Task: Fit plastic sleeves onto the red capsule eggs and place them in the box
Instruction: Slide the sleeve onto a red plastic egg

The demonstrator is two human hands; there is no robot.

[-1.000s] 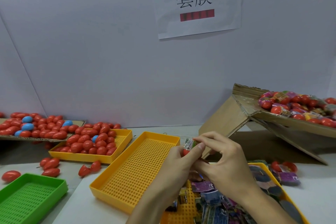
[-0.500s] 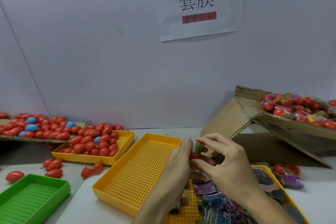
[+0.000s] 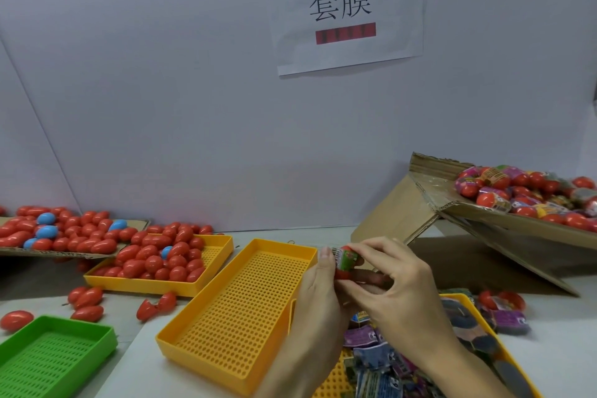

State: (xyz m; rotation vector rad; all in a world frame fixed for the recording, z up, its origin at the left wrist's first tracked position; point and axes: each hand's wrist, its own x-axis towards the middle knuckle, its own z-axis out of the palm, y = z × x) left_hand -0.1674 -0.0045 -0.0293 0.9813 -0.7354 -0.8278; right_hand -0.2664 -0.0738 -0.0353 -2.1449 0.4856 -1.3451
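Observation:
Both my hands hold one red capsule egg [image 3: 346,260] with a green printed sleeve around its middle, just right of centre. My left hand [image 3: 318,297] grips it from the left with thumb up along its side. My right hand [image 3: 392,287] pinches it from the right with thumb and fingers. A tilted cardboard box [image 3: 504,220] at the right holds several sleeved eggs [image 3: 523,194]. Loose flat sleeves [image 3: 381,362] lie in a yellow tray [image 3: 465,304] under my wrists. Bare red eggs [image 3: 161,257] fill another yellow tray [image 3: 213,278] at the left.
A yellow perforated tray [image 3: 239,310] with nothing in it sits in the middle, a green tray [image 3: 55,352] at the lower left. A cardboard sheet [image 3: 64,252] with red and blue eggs lies far left. Stray eggs [image 3: 87,300] dot the table. A white wall stands behind.
The sleeve has slid further down over the red egg, and both hands have turned it slightly. The head camera dipped a little.

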